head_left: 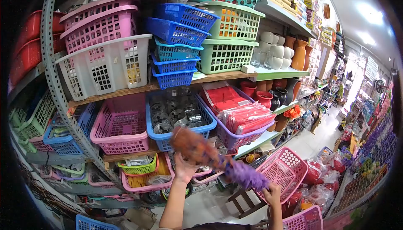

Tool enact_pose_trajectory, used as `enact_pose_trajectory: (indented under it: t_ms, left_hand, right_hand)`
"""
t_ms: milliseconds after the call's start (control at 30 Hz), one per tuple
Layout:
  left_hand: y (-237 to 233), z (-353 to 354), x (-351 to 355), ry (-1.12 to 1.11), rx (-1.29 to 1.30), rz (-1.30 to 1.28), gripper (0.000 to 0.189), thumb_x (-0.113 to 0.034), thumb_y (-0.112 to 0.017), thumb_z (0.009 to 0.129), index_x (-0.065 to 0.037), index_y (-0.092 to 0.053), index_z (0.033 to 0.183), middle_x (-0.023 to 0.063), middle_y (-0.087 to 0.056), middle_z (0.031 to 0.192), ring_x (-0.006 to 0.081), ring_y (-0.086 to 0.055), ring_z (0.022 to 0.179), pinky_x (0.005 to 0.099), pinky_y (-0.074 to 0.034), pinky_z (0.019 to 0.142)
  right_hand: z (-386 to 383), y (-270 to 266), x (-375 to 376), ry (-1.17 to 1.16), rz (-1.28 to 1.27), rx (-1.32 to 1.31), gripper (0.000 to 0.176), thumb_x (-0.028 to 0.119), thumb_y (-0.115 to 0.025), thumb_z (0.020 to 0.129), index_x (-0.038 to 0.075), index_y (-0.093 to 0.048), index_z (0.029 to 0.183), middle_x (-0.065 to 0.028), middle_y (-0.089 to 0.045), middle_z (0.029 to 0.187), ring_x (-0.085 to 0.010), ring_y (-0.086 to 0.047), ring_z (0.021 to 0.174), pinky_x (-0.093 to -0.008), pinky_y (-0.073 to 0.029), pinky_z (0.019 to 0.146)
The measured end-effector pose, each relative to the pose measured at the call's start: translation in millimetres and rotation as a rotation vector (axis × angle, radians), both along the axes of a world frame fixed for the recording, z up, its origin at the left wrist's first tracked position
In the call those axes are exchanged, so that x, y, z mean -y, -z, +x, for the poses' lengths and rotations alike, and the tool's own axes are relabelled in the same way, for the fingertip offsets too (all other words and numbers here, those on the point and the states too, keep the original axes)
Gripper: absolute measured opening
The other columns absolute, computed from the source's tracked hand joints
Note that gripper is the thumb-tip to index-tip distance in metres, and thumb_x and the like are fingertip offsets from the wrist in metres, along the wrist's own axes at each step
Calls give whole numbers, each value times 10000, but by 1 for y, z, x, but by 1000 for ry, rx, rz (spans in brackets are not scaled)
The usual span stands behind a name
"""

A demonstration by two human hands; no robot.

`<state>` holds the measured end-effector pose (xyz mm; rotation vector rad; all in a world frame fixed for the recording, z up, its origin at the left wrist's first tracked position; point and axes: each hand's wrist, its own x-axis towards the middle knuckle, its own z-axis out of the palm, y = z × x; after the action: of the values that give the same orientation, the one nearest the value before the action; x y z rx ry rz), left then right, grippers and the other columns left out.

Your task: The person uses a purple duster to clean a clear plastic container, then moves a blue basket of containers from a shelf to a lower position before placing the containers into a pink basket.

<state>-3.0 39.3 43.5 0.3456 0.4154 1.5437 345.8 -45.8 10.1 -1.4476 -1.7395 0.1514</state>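
Note:
A fluffy duster (214, 156), brown-orange at one end and purple at the other, is smeared by motion across the middle of the view. My right hand (273, 192) is closed around its purple end. My left hand (184, 169) is raised under the brown-orange end, with its fingers curled and partly hidden behind the duster. What it grips, near a pale clear shape, I cannot tell. Just behind, a blue basket (182, 134) of clear glass jars (176, 114) sits on the shelf, overlapped by the duster.
A pink basket (119, 140) and a purple basket (247, 137) of red packets (245, 114) flank the blue one. Stacked baskets (180, 33) fill the shelf above. A tilted pink basket (285, 173) rests low right, beside plastic-wrapped bundles (321, 179). The aisle floor (323, 127) runs away at right.

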Motion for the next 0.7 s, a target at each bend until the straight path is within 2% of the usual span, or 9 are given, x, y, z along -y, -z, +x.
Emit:
enact_pose_trajectory:
  t_ms: [67,233,300,367,467,533,567,633,700]
  left_hand:
    - [1,-2,1,79,41,104,652,-639,-423,839,-184,-422,1306,111,-483,1287,331,-479,1166,569,-381,950]
    - [-10,-6,8,271,174,308,656,-624,-489,823,-129,-484,1254,103,-519,1253,322,-486,1154,534,-376,967]
    - [-12,-1,7,223,175,269,651,-630,-498,815,-138,-497,1241,129,-529,1227,340,-492,1137,519,-379,973]
    - [-14,8,5,-124,-47,190,710,-647,-516,793,-109,-480,1255,169,-530,1203,372,-486,1131,519,-371,982]
    - [-3,2,0,8,130,242,779,-641,-523,790,-69,-412,1308,164,-506,1232,349,-485,1136,487,-410,963]
    - [-5,0,4,180,273,330,765,-621,-503,807,-79,-380,1334,132,-474,1280,302,-473,1159,434,-450,925]
    - [-5,-1,4,178,272,334,765,-621,-503,807,-79,-380,1334,132,-474,1280,302,-473,1159,434,-450,925]
    - [-13,0,9,120,243,310,740,-610,-489,814,-84,-393,1326,130,-471,1291,304,-449,1186,430,-447,924]
    - [-29,6,19,70,248,246,705,-592,-473,825,-91,-405,1317,129,-467,1305,308,-458,1180,435,-460,911]
  right_hand:
    - [2,7,-2,-129,62,-60,143,99,-653,665,-8,-576,719,-154,-476,550,-249,-482,466,-364,-351,467]
    - [2,9,-6,182,-88,-59,153,104,-665,663,5,-599,759,-161,-530,592,-305,-517,512,-366,-391,507]
    - [7,23,-5,-15,-137,-114,143,111,-659,669,0,-592,729,-164,-531,591,-310,-517,509,-370,-394,506]
    - [-4,24,-2,-129,-60,-70,143,121,-660,666,4,-598,720,-183,-559,617,-313,-563,545,-370,-412,520]
    - [-11,34,-7,-62,-119,-16,153,131,-654,683,7,-612,761,-182,-566,632,-319,-569,559,-367,-425,536]
    - [-18,38,-10,100,-146,-193,144,121,-625,721,-18,-587,728,-117,-496,555,-161,-460,487,-331,-354,487]
    - [-15,45,-10,96,-143,-193,144,121,-625,721,-18,-587,728,-117,-496,555,-161,-460,487,-331,-354,487]
    - [-8,59,-6,-138,-112,-217,195,168,-647,713,9,-628,823,-179,-564,636,-307,-578,578,-367,-424,546]
    - [-17,63,-9,-250,49,-324,205,176,-637,715,-2,-614,813,-175,-555,624,-277,-551,544,-361,-401,526]
